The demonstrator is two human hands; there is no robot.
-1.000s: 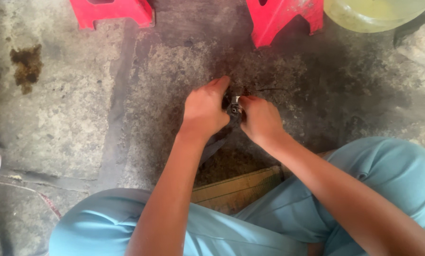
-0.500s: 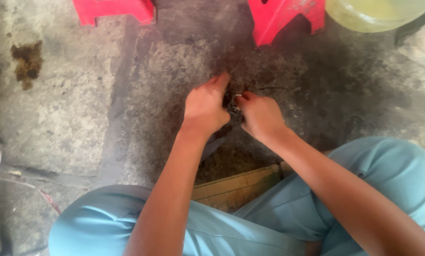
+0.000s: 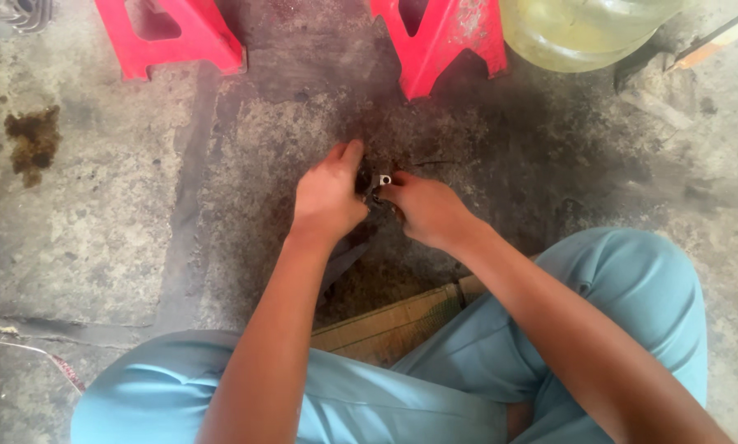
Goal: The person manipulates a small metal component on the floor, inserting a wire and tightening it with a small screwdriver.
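Both my hands meet low over a dark, oil-stained patch of concrete floor (image 3: 501, 156). My left hand (image 3: 329, 196) and my right hand (image 3: 425, 209) together grip a small dark metal part (image 3: 379, 182) with a shiny silver end showing between the fingers. Most of the part is hidden by my fingers. A dark strap or hose (image 3: 342, 263) runs down from under my left hand toward my lap. My knees in light blue trousers (image 3: 624, 288) frame the bottom of the view.
Two red plastic stool legs (image 3: 443, 41) stand at the top, with a yellowish translucent jug (image 3: 583, 29) to their right. A wooden board (image 3: 394, 325) lies between my legs. A brown stain (image 3: 33, 140) marks the floor at left.
Both hands stay clamped on the small part, with only slight shifts of the fingers. The view has drifted a little.
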